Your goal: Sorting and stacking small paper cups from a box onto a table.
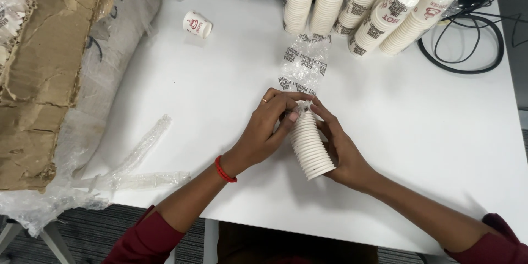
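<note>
Both forearms are reaching in from the lower edge, converging toward the middle, dark red sleeves pushed back near the elbows. The left hand (264,132) is curling inward, palm facing right, its fingers (283,99) bending at the knuckles with the tips meeting the other hand's. A red band is circling the left wrist. The right hand (338,148) is cupping from the right side, fingers extending up and forward, thumb tucked behind, wrist lying low.

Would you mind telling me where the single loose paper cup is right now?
In the head view the single paper cup lies on its side on the white table, upper left, apart from the wrapped cup stacks and near the plastic-covered cardboard.
</note>
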